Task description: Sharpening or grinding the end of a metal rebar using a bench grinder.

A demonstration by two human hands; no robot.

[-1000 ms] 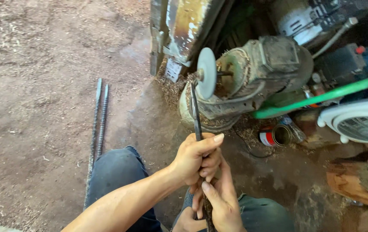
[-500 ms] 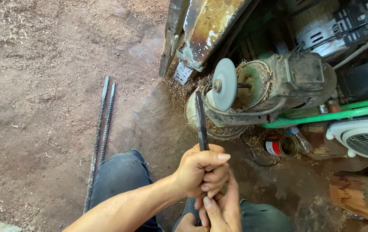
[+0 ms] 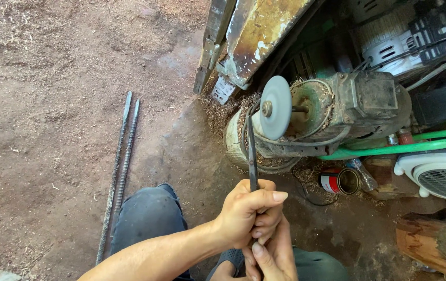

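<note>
Both hands clasp one dark metal rod (image 3: 252,156): left hand (image 3: 244,213) fingers wrapped around it above, right hand (image 3: 270,255) closed just beneath. Its long axis runs toward 12 o'clock, the tip beside the grey grinding wheel (image 3: 275,107).

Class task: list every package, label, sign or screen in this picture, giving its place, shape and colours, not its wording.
Round metal can with a red and white label: on its side on the dirt floor, below the green hose, open end showing.
Small pale rectangular label plate: at the foot of the rusty metal panel, tilted.
No screens or signs.
</note>
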